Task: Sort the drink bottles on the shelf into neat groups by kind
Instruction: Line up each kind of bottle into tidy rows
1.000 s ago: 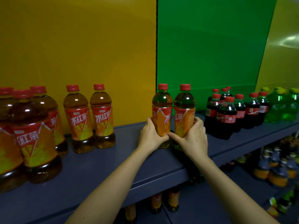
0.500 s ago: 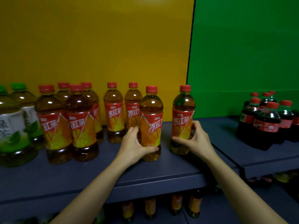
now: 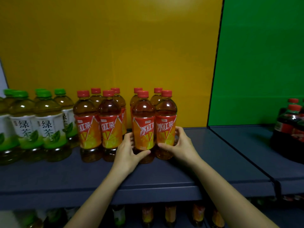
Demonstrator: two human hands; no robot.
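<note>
Two iced tea bottles with red caps and orange-red labels stand side by side on the dark blue shelf (image 3: 205,163). My left hand (image 3: 128,150) grips the left bottle (image 3: 143,129) low on its label. My right hand (image 3: 181,145) wraps the right bottle (image 3: 166,127) from the right side. Two more iced tea bottles stand right behind them. Another cluster of iced tea bottles (image 3: 98,127) stands just to the left, a small gap away. Green tea bottles (image 3: 41,125) with green caps fill the far left.
Dark cola bottles (image 3: 289,127) with red caps stand on the neighbouring shelf section at the right edge. A seam (image 3: 238,153) divides the two shelf boards. More bottles stand on the lower shelf (image 3: 169,214) under my arms. Yellow and green panels back the shelf.
Both hands have carried the two iced tea bottles leftward, from near the cola bottles to in front of the iced tea group. The view has swung left, bringing the green tea bottles in.
</note>
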